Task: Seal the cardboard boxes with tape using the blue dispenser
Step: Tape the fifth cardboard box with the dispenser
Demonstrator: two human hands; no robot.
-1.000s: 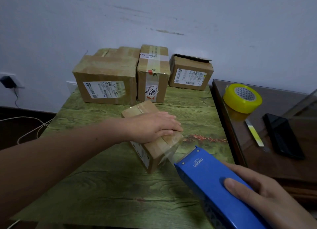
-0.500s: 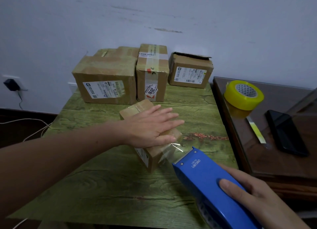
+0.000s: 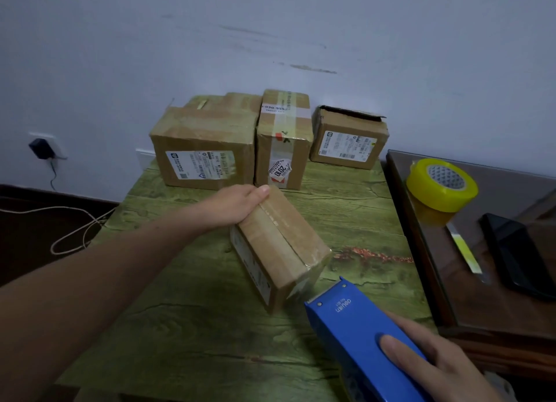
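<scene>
Most left hand (image 3: 237,204) fingers hidden behind box (image 3: 282,245).

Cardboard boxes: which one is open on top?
The back-right box: its top flap gapes, showing a dark gap; the others look closed.

Left hand (image 3: 240,203) now at box's (image 3: 284,242) far end.
</scene>
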